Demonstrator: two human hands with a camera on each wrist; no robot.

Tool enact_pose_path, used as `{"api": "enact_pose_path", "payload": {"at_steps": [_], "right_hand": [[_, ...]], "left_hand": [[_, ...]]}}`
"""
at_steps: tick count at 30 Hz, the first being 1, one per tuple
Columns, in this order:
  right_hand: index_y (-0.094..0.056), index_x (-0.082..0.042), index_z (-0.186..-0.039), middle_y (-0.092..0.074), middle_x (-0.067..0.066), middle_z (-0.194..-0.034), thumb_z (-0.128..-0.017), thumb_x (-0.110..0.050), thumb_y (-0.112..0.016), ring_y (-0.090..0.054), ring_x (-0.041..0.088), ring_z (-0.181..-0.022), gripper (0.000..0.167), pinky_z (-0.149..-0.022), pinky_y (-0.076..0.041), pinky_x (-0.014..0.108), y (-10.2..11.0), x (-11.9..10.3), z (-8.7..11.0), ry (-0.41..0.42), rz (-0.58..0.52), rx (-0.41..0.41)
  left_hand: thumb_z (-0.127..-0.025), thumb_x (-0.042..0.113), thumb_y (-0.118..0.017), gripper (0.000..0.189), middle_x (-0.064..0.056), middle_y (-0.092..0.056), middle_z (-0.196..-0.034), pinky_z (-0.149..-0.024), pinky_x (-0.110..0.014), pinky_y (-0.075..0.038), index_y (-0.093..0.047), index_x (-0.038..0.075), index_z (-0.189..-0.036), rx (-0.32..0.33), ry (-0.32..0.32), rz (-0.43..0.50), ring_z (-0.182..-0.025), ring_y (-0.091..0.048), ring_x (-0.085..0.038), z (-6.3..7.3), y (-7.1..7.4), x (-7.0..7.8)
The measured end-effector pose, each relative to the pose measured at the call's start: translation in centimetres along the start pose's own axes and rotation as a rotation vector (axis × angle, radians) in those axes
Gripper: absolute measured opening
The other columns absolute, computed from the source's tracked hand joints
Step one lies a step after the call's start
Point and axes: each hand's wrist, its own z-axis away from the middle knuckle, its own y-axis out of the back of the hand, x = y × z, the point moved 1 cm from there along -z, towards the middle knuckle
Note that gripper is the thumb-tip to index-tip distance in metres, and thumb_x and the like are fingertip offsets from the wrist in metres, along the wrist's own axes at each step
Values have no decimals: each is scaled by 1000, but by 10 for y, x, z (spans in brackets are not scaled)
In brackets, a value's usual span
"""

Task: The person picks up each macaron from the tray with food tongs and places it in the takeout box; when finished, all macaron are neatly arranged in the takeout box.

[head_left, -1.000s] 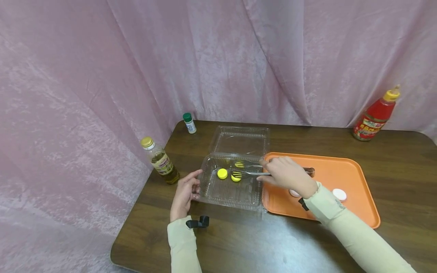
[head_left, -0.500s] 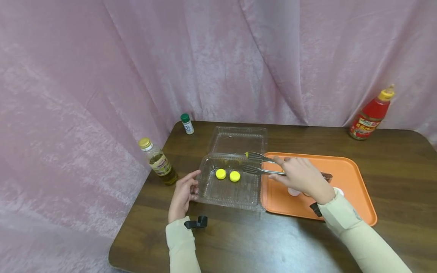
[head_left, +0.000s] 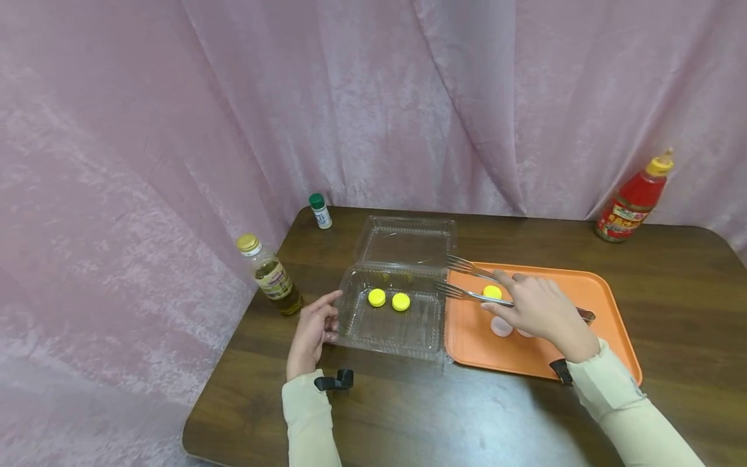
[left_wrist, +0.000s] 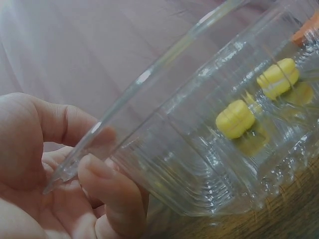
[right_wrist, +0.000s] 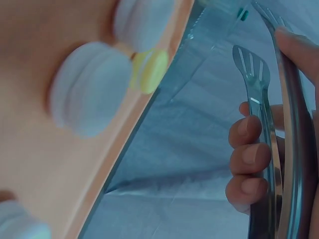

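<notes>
- At the far left, a bottle of yellowish liquid with a gold cap is set on the dark wooden table.
- Beside it, the near left edge of a clear container is gripped by the left hand, the rim being pinched between thumb and curled fingers.
- Behind, a green-capped shaker is placed near the table's back edge.
- Two yellow pieces are held side by side inside the container; its lid is laid back, open.
- Metal tongs are held in the right hand, fingers wrapped round them; their tips are spread apart, with nothing clasped between.
- Beneath, a third yellow piece and pale round pieces are carried on an orange tray, by which the container is adjoined.
- At the far right, a red sauce bottle is seen before the pink curtain.
</notes>
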Motion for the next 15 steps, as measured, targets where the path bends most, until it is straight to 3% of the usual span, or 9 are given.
{"api": "enact_pose_path", "payload": {"at_steps": [8,15], "right_hand": [[-57,-16,-142,-47,-1,-66,-90,-52,-70,-38,13,-50,65,-44,-31,31,5,17,16,-80,-11,-17],[-57,-7,-139,-50,2,-69,-88,-56,-70,-42,15,-52,71,-45,-33,33,7,31,26,-118,9,-32]], "left_hand": [[-93,-1,-47,51,-1,-46,-82,-48,-22,-33,-57,6,-143,-19,6,9,-63,-41,-13,1,-2,2],[-92,0,-49,50,-1,-46,-80,-48,-22,-34,-58,5,-141,-11,-9,8,-63,-41,-13,1,-1,0]]}}
